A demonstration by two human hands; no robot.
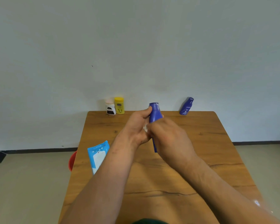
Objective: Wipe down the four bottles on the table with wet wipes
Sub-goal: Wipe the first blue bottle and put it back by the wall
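2 hands hold the blue bottle [155,116], cap toward the counter's [205,143] far edge. The left hand [134,128] has its grip curled at the neck, the right hand [171,138] wraps the body, and the wipe [145,128] sits between them.

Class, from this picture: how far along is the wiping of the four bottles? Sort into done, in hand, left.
Done: a white wipe is out of the wipes pack. In hand: left hand and right hand grip the large blue bottle, the wipe between them. Left: the white bottle, yellow bottle and small blue bottle stand at the table's far edge; whether any is already wiped cannot be told.
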